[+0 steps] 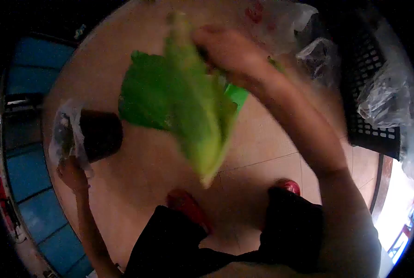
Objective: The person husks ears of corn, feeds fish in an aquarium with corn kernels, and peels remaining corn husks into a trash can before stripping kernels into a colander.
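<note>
A green ear of corn in its husk point(195, 106), smeared by motion, hangs over the floor with its pale tip pointing down. My right hand point(227, 51) is closed at its upper part, beside a dark object too blurred to name. Behind the husked ear lies a flat green sheet or board point(144, 92), partly covered. At the left, my left hand point(72, 173) grips the lower edge of a clear plastic bag point(70, 129) that has something greenish inside. A dark bin point(101, 134) stands right beside that bag.
Tiled floor point(258, 171) spreads below, with two red shoes point(188, 208) on it. A black perforated basket point(366, 92) with clear plastic point(385, 99) over its side stands at the right. Blue panels point(33, 173) line the left. More plastic bags point(318, 58) lie at upper right.
</note>
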Demonstrator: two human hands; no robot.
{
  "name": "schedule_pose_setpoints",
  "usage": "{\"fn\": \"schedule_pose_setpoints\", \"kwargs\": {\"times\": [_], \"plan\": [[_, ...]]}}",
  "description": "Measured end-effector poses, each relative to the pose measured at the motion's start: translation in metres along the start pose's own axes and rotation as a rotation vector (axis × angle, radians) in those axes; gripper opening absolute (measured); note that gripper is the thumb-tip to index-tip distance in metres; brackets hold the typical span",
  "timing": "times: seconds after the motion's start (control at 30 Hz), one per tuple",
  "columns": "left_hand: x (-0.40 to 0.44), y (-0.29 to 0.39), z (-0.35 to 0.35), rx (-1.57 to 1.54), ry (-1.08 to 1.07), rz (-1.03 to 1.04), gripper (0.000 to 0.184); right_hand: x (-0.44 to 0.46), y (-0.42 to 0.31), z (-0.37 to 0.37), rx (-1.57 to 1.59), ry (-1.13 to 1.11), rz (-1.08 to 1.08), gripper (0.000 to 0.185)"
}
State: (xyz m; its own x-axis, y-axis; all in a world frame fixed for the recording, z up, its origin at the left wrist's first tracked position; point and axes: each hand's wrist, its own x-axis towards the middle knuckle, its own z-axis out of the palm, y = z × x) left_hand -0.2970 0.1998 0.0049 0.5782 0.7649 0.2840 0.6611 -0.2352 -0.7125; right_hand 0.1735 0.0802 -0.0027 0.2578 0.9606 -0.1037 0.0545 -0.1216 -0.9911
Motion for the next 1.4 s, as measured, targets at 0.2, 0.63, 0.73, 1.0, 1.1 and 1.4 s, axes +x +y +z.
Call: {"fn": "schedule_pose_setpoints", "kwargs": {"times": [0.2, 0.63, 0.73, 1.0, 1.1, 1.4], "plan": [[-0.046, 0.056, -0.093, -0.118, -0.187, 0.015, 0.003, 0.034, -0.005, 0.089, -0.072, -0.177, -0.386, 0.029], [-0.046, 0.036, -0.227, -0.787, -0.527, 0.263, 0.023, -0.044, -0.068, 0.138, -0.03, -0.282, -0.341, 0.023], [-0.015, 0.011, -0.228, -1.532, -0.282, -0.199, 0.034, -0.054, -0.097, 0.144, -0.056, -0.174, -0.414, 0.022], [0.048, -0.002, -0.246, -1.811, 0.283, -0.632, 0.043, -0.09, -0.179, 0.21, -0.342, 0.115, -0.667, 0.019], [0.048, -0.036, -0.197, -1.606, 0.575, -0.689, 0.044, -0.074, -0.185, 0.269, -0.419, 0.22, -0.687, 0.017], [0.019, -0.031, -0.214, -1.492, 0.648, -0.732, 0.037, -0.089, -0.176, 0.277, -0.348, 0.307, -0.726, 0.021]]}}
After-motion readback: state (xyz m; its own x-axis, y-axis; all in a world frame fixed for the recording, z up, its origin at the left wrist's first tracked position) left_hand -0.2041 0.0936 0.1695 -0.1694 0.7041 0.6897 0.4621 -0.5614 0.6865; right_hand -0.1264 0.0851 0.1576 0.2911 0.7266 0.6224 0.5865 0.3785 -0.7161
